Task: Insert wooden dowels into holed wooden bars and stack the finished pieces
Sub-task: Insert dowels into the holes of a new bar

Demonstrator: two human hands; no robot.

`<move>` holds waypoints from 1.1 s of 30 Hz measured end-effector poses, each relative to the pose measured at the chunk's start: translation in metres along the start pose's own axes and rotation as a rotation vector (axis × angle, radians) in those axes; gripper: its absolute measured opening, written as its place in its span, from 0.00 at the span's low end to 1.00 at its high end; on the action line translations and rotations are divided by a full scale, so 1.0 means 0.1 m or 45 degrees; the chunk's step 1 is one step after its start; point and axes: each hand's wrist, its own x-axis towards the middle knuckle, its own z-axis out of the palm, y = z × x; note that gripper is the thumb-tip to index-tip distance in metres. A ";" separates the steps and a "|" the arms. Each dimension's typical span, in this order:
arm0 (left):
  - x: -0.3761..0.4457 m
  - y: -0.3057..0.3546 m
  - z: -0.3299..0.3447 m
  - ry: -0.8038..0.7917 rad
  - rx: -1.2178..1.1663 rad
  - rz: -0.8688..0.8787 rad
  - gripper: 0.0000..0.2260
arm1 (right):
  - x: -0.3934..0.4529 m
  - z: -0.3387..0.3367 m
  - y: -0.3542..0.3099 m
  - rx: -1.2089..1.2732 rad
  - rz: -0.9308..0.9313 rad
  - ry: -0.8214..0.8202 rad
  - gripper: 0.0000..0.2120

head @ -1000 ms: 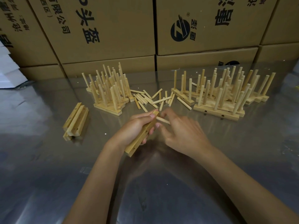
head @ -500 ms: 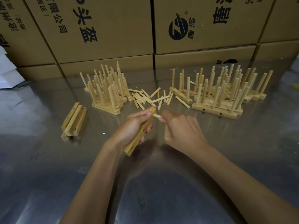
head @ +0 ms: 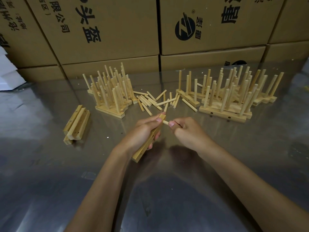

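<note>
Wood fills your hands: your left hand [head: 143, 131] grips a holed wooden bar [head: 147, 144] held slanted above the steel table [head: 50, 181], and your right hand [head: 187, 131] pinches a short dowel [head: 165, 122] whose tip meets the bar's upper end. Loose dowels [head: 153, 101] lie scattered just beyond your knuckles, between two clusters of finished pieces [head: 112, 92] [head: 234, 97]. Bare bars [head: 76, 123] sit piled to your left. Cardboard boxes [head: 108, 30] wall off the far edge.
</note>
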 end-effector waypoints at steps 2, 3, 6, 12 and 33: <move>-0.01 0.01 0.02 -0.009 0.002 0.011 0.17 | 0.01 -0.02 0.00 0.054 0.039 -0.024 0.18; -0.01 0.02 0.02 -0.014 0.002 0.019 0.17 | 0.02 -0.04 -0.01 0.071 0.043 -0.028 0.19; 0.00 0.05 0.04 -0.036 0.042 0.002 0.17 | 0.03 -0.06 0.00 0.099 0.055 -0.018 0.19; 0.01 0.00 -0.06 0.049 0.018 -0.012 0.16 | 0.11 -0.10 0.04 0.288 0.041 0.142 0.12; 0.14 -0.14 -0.37 0.448 -0.983 -0.199 0.18 | 1.07 0.13 -0.01 -0.757 -0.418 0.388 0.05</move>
